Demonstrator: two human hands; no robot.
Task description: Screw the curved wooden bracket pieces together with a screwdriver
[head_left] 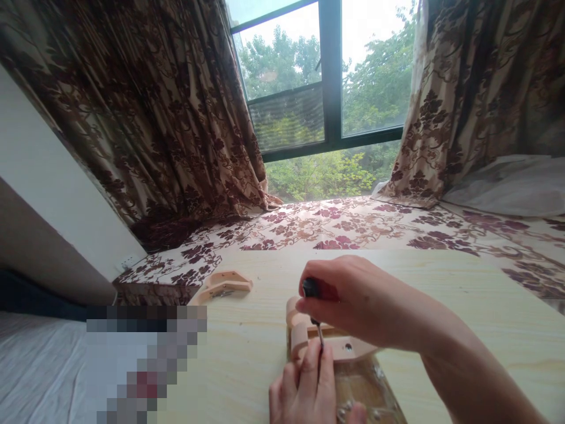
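My right hand [339, 294] is wrapped around a screwdriver [311, 288] with a dark handle. Its metal shaft points down at a light wooden piece [353, 347], which has a round hole with metal in it. My left hand [304, 383] steadies this piece, fingertips close around the screwdriver's tip; whether they pinch a screw is hidden. Rounded wooden ends [299, 338] stick out to the left of the shaft. Underneath lies a brown board [366, 383] with a shiny, clear, plastic-looking surface, partly covered by my left hand.
Further left on the pale wood-grain table [238, 353] lies another angled wooden piece [229, 281], with small metal bits, perhaps screws, beside it. Floral cloth [335, 227] covers the ledge behind, below a window [331, 76] between patterned curtains [176, 106]. A blurred-out patch is at lower left.
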